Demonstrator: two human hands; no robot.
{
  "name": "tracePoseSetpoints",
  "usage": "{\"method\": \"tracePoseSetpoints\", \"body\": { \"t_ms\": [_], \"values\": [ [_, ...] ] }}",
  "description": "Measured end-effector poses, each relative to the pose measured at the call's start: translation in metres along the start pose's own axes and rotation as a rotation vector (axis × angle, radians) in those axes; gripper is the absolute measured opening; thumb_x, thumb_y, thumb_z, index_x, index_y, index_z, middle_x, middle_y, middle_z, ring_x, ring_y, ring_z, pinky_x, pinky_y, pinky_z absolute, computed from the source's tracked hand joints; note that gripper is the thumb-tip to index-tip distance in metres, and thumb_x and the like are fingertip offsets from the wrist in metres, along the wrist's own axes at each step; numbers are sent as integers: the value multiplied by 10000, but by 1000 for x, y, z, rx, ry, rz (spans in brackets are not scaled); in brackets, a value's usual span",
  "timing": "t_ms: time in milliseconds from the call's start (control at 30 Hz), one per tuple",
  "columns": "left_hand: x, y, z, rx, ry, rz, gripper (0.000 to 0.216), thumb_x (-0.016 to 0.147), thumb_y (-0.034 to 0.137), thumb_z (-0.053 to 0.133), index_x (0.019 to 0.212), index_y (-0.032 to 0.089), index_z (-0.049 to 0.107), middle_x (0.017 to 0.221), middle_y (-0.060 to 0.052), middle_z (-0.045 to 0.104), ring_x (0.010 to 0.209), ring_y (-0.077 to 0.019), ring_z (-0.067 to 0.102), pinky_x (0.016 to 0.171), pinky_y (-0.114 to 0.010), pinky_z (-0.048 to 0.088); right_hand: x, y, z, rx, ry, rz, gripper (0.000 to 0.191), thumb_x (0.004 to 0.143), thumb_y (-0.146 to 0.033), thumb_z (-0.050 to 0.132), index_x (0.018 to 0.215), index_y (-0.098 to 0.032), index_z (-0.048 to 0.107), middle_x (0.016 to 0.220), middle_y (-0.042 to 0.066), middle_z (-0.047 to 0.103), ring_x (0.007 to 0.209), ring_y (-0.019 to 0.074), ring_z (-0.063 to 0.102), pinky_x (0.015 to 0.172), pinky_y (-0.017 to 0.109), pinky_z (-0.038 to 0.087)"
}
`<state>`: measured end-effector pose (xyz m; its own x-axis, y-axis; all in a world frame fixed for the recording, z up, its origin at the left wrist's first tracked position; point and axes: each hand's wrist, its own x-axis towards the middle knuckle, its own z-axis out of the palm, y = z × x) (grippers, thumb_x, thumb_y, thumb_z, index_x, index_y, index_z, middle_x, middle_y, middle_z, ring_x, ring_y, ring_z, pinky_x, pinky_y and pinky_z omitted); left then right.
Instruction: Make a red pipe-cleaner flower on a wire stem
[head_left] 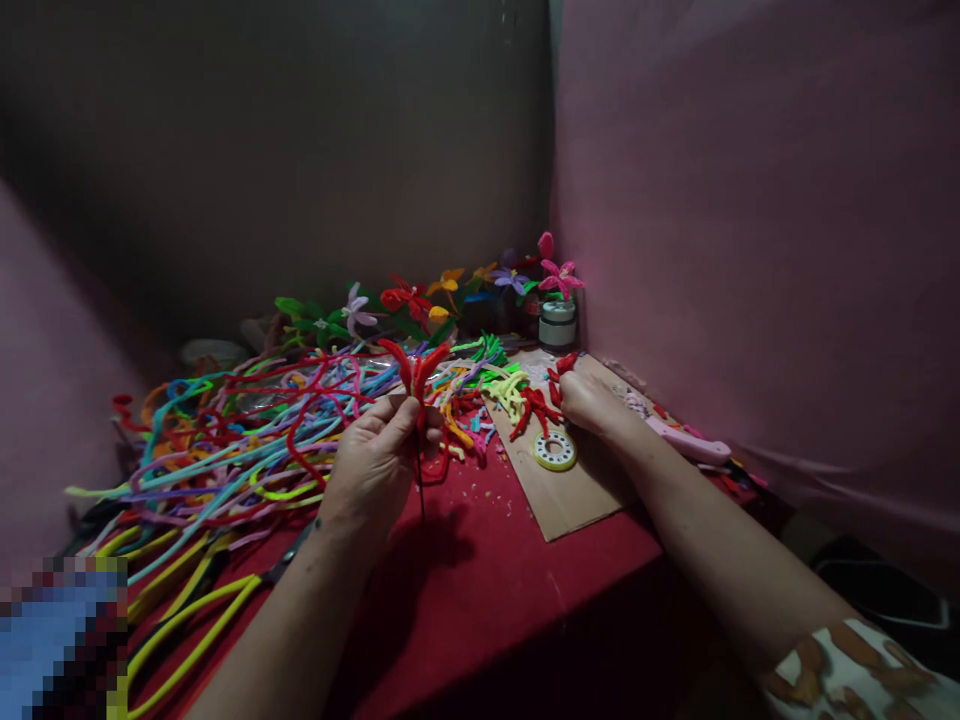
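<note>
My left hand is closed around the stem of a half-made red pipe-cleaner flower, holding it upright over the red table. My right hand reaches out to the right onto a cardboard sheet, its fingers closed on a red pipe-cleaner petal piece. More red bent pieces lie just left of that hand. A yellow tape roll lies flat on the cardboard below the right hand.
A big tangle of coloured pipe cleaners covers the table's left. Finished flowers stand at the back, with pink ones in a small jar in the corner. Yellow-handled pliers lie front left. A pink tool lies at the right by the pink wall.
</note>
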<state>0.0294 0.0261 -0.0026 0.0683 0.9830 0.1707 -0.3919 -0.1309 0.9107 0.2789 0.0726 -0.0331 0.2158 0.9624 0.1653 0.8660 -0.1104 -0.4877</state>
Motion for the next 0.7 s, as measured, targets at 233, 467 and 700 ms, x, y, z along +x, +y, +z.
{"method": "tracePoseSetpoints", "body": {
  "t_ms": [233, 467, 700],
  "values": [
    [0, -5, 0, -196, -13, -83, 112, 694, 168, 668, 752, 126, 582, 624, -13, 611, 518, -84, 546, 475, -183, 454, -7, -11, -19, 395, 154, -26, 210, 758, -163, 486, 898, -121, 637, 744, 86, 639, 613, 137, 567, 553, 245, 391],
    [-9, -9, 15, -302, -39, -129, 107, 758, 141, 608, 865, 145, 613, 820, -59, 676, 717, -142, 634, 642, -262, 520, -57, -56, -11, 1653, -293, -31, 169, 566, -166, 713, 711, -140, 632, 613, -19, 583, 486, 54, 469, 470, 186, 363],
    [-19, -23, 23, -263, -223, -219, 161, 750, 224, 634, 902, 174, 614, 855, -47, 665, 695, -146, 621, 635, -297, 514, -84, -81, 15, 1860, -332, 97, 172, 581, -149, 714, 741, -121, 659, 676, 19, 646, 543, 83, 516, 511, 209, 384]
  ]
}}
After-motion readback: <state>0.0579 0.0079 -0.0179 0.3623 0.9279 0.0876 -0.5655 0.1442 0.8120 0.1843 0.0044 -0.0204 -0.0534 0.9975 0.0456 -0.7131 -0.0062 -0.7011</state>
